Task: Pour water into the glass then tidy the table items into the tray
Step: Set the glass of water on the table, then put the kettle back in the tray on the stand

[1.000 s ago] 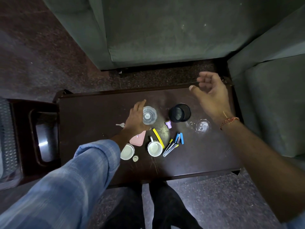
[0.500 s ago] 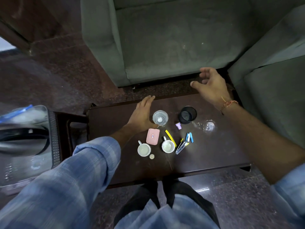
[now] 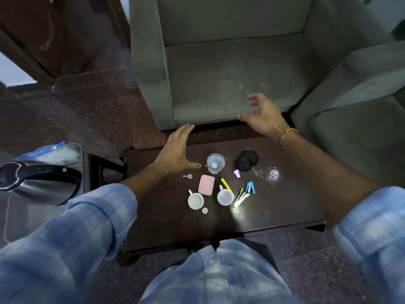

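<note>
A clear glass (image 3: 215, 163) stands on the dark wooden table (image 3: 171, 224), near its far edge. My left hand (image 3: 176, 153) hovers flat and open just left of the glass, fingers spread, holding nothing. My right hand (image 3: 264, 116) is raised past the table's far right edge, open and empty. Below the glass lie a pink case (image 3: 206, 185), two white cups (image 3: 195, 201) (image 3: 225, 197), a small key (image 3: 188, 176), a yellow marker (image 3: 227, 187), pens (image 3: 241, 196) and a blue stapler (image 3: 250, 187). A steel kettle (image 3: 37, 183) sits on a metal tray (image 3: 72, 150) at the left.
A black mesh pen holder (image 3: 247, 160), a purple cap (image 3: 237, 173), a white bottle cap (image 3: 205, 210) and a second clear glass (image 3: 272, 174) stand on the table too. Grey sofas (image 3: 230, 69) close in behind and to the right. A dark side stand (image 3: 98, 170) carries the tray.
The view has tilted up and back, so the table looks smaller and the kettle has come into sight. Both hands have drifted toward the table's far edge, still empty.
</note>
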`<state>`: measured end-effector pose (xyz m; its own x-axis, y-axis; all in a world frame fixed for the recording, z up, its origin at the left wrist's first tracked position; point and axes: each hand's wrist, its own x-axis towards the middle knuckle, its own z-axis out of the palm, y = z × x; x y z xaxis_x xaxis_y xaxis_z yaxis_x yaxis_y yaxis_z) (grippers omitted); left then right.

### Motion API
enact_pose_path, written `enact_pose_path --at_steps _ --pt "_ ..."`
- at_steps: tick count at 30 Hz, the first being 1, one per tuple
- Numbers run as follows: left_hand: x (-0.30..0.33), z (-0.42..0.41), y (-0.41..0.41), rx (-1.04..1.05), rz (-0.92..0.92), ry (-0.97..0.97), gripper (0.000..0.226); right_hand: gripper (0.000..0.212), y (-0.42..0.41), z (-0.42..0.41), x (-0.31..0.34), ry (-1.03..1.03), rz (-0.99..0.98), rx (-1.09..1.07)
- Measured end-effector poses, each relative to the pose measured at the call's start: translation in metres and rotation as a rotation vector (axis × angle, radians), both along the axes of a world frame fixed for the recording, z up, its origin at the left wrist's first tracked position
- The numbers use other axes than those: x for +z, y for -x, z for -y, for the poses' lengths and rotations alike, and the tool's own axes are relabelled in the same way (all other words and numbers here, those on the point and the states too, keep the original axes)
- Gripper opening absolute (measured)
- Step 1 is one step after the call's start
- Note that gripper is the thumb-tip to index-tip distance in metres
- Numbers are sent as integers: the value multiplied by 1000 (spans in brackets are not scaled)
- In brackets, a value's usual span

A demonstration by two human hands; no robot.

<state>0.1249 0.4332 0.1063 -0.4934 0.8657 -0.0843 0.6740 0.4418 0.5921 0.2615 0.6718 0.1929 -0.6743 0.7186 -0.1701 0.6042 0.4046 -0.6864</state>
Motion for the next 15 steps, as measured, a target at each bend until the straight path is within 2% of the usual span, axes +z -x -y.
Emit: enact_pose_path --at_steps 9,15 --pt "38 37 12 129 -54 -2 123 63 45 25 7 8 -39 146" --pt "51 110 31 344 -51 11 120 63 112 82 -1 52 -57 361"
